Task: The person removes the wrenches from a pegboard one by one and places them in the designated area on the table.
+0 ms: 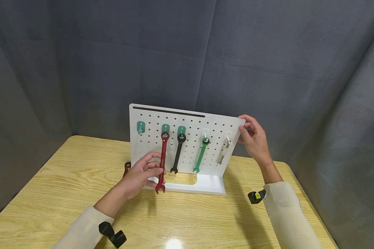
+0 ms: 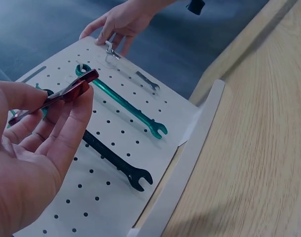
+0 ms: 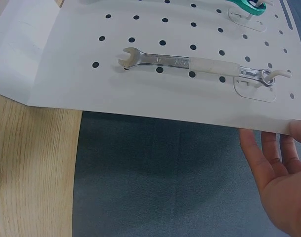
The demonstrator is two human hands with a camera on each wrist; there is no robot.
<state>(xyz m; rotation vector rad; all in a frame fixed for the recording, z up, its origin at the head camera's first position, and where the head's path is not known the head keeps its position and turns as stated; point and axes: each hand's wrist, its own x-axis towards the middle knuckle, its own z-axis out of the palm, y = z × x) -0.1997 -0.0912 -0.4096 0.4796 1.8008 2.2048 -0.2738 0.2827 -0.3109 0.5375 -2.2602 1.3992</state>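
Plainly, the left hand pinches the red wrench below its ring end; the right hand grips the pegboard. Only the head view shows a second red wrench.

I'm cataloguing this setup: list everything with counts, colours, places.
Wooden table: 1, tan, foreground
Fabric backdrop: 1, grey, behind
Perforated flat pegboard: 1, white, tabletop
Plate-backed hooks: 5, three teal, two clear, pegboard
Red metal wrench: 1, red, held
Ring-ended tool: 1, red, half-hidden, pegboard's left
Black metal wrench: 1, black, third hook from left
Green metal wrench: 1, green, fourth
Silver metal wrench: 1, silver, fifth
Left hand: 1, bare, gripping red wrench
Right hand: 1, bare, pegboard's edge
Sleeves: 2, cream, forearms
Wrist cameras: 2, black, wrists
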